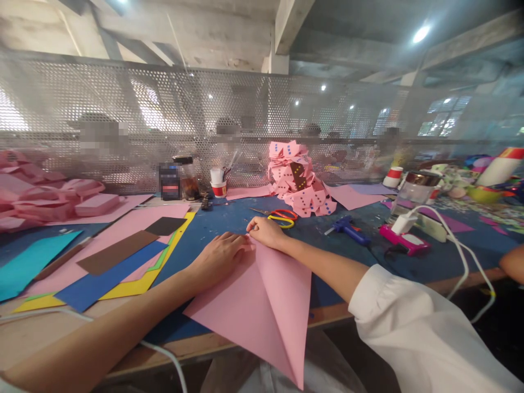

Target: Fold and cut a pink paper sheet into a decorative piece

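Note:
A large sheet of pink paper point(245, 305) lies at the table's front edge, its lower part hanging over toward my lap. One lengthwise fold or crease runs down it, and its right side is raised. My left hand point(221, 254) rests on the sheet's upper left, fingers curved together onto the paper near its top. Right beside it, my right hand point(266, 232) is closed at the top edge of the same paper, fingers curled; the fingertips of both hands are partly hidden. Just beyond my right hand lie scissors point(281, 218) with red and yellow handles.
A blue glue gun point(350, 230) and a magenta power strip point(405, 241) with white cables lie right. Behind stands a stack of dotted pink paper pieces point(297, 177). Coloured sheets point(118, 254) and a pink paper pile point(45, 191) are left. A perforated metal screen point(245, 103) closes the back.

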A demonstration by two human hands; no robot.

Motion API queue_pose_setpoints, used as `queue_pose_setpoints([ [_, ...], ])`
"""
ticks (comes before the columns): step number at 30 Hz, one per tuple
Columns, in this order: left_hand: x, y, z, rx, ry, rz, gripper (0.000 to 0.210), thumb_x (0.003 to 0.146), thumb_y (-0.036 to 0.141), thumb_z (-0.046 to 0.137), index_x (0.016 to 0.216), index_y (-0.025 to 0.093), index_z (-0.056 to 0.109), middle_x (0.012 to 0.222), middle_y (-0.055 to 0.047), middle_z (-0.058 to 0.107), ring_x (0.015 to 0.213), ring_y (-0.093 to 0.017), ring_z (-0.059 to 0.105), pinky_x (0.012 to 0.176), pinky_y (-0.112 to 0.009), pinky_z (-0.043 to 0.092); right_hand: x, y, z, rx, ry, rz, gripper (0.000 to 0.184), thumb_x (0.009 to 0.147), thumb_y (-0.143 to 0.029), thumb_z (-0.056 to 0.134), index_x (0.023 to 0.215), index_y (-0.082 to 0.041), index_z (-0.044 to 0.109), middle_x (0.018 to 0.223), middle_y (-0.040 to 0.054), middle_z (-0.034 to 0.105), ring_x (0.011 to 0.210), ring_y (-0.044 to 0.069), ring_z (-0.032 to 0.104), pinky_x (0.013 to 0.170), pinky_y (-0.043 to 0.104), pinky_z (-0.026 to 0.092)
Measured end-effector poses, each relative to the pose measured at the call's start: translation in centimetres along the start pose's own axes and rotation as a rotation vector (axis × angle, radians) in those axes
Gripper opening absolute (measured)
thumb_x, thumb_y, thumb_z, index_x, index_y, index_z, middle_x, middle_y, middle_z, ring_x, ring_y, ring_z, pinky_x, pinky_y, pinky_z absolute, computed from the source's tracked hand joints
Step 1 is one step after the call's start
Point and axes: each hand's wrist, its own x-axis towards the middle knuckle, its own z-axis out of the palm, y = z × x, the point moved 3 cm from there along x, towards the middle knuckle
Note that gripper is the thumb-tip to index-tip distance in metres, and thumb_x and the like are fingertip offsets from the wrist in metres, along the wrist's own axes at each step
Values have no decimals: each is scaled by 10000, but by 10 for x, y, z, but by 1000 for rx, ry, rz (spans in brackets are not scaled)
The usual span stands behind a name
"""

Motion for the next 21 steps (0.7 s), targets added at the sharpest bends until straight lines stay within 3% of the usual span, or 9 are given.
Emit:
queue_pose_setpoints([
  [21,1,-1,0,-4,0,9,196,975,192,489,1083,208,652,1227,-72,712,1163,-260,620,1015,-418,478,3,0,3,-15,18,29,164,806,-231,623,921,-263,736,861,-24,754,817,156,662,668,236,405],
])
